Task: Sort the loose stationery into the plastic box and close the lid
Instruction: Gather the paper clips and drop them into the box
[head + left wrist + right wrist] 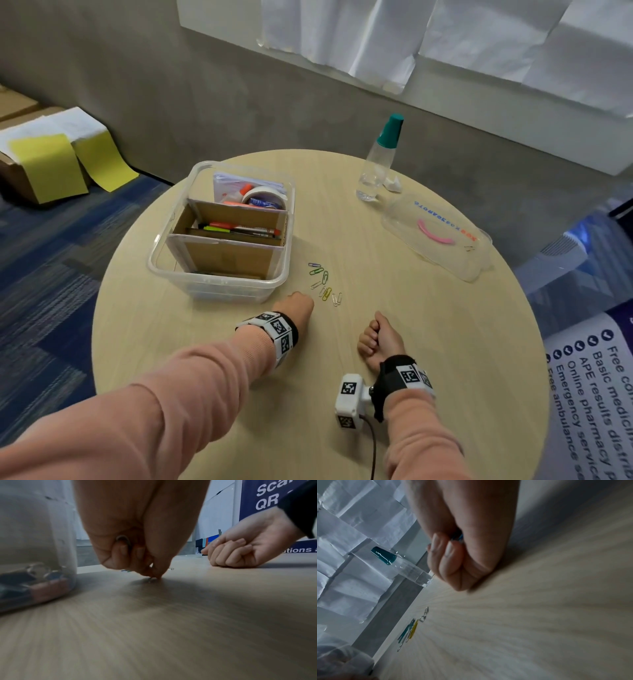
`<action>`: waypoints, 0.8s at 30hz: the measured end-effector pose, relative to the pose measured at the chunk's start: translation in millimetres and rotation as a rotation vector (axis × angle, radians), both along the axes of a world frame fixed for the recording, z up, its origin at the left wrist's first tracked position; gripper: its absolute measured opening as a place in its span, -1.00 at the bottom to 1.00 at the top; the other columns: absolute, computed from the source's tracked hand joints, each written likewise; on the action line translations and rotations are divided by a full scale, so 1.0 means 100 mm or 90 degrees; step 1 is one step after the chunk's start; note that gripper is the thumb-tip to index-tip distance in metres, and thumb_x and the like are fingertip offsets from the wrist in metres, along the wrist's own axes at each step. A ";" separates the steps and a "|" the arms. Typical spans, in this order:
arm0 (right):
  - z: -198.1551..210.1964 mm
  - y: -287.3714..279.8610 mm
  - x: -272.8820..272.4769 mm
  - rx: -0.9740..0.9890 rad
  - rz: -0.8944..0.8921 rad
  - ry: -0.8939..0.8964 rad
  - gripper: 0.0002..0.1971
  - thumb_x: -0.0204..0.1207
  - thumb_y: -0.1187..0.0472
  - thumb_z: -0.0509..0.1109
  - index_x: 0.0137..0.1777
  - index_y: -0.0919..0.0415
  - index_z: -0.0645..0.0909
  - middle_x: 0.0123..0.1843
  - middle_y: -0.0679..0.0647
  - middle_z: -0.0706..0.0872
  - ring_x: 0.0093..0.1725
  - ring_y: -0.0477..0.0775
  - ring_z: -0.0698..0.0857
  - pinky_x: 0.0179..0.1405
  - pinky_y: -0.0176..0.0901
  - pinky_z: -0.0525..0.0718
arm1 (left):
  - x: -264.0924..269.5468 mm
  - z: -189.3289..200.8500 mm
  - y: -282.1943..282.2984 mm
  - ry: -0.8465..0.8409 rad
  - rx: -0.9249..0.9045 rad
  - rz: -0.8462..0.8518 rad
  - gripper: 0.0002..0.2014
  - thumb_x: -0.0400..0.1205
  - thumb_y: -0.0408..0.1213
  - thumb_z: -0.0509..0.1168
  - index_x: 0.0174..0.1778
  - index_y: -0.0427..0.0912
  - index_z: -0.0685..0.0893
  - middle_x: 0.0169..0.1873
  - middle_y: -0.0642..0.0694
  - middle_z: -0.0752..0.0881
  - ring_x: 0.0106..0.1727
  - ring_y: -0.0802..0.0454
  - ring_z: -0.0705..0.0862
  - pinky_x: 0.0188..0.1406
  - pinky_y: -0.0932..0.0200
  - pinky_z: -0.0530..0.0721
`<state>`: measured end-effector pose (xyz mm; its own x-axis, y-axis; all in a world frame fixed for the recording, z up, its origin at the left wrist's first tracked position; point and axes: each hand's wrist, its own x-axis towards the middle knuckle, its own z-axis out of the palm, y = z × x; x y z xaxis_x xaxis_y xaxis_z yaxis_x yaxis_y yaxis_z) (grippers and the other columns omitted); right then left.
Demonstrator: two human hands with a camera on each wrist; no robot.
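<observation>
- On the round wooden table (428, 342) everything for this step lies close together, so only short reaches are called for; the arms can stay low.
- Toward the far left stands the clear plastic box (219, 279), open, with cardboard dividers; pens fill the middle section and tape and glue the far one. The near section looks the freest from above, so I judge it the natural place for small items, though the left wrist view shows binder clips already at the bottom near that wall.
- Across the table, well apart on the right, lies the lid (436, 236), upside down beside a spray bottle (376, 161); it is not needed until the table holds no more loose pieces.
- Beside the box's near right corner lies a scatter of coloured paper clips (323, 284), flat on the wood.
- At the near end of that scatter the left hand (296, 306) has thumb and fingertip pressed together down at the tabletop, pinching at one clip; a metal loop also shows tucked in its curled fingers (123, 549).
- Nearer, the right hand (378, 337) rests as a closed fist; something blue shows inside, probably clips, but I cannot tell for sure.
- Flat clips resist lifting: sliding one against a fingertip to tip an edge up, then gathering several before carrying them over the box wall, should serve better than prying straight up.
</observation>
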<state>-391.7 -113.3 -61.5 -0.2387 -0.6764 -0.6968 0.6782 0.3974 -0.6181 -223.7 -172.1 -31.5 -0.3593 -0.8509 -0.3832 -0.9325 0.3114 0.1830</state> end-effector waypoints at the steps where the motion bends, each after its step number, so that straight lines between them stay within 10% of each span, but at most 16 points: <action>1: 0.00 0.01 0.00 -0.001 -0.004 0.001 -0.58 0.68 0.07 0.12 -0.44 0.13 0.25 -0.76 -0.06 0.23 -0.83 -0.12 0.19 -0.83 -0.46 0.10 | 0.01 0.01 0.01 -0.001 0.018 -0.006 -0.77 0.68 -0.41 0.11 0.20 -0.36 0.55 0.16 -0.29 0.62 0.15 -0.21 0.65 0.07 0.07 0.60; 6: 0.02 0.01 0.02 0.003 -0.022 0.008 -0.58 0.68 0.08 0.12 -0.44 0.14 0.26 -0.77 -0.06 0.24 -0.84 -0.12 0.19 -0.82 -0.49 0.09 | 0.09 0.24 0.11 0.221 0.083 0.099 -0.79 0.70 -0.28 0.01 0.04 -0.30 0.50 -0.07 -0.24 0.61 -0.02 -0.18 0.59 -0.06 0.08 0.51; 14: 0.00 -0.01 0.01 -0.004 -0.006 -0.006 -0.59 0.69 0.08 0.10 -0.43 0.12 0.22 -0.76 -0.06 0.22 -0.84 -0.13 0.19 -0.83 -0.49 0.09 | 0.45 1.12 0.13 1.048 0.493 0.377 -0.70 0.62 -0.36 -0.13 -0.43 -0.11 0.31 -0.61 0.02 0.32 -0.64 0.17 0.23 -0.71 0.34 0.18; 24: 0.48 -0.19 0.26 0.058 0.006 -0.042 -0.54 0.71 -0.02 -0.06 -0.44 0.10 0.20 -0.77 -0.03 0.22 -0.79 -0.09 0.18 -0.74 -0.48 0.09 | 1.20 1.24 -0.28 0.863 0.271 0.469 -0.76 0.70 -0.32 0.02 -0.25 -0.15 0.50 -0.42 -0.04 0.45 -0.41 0.14 0.41 -0.47 0.34 0.39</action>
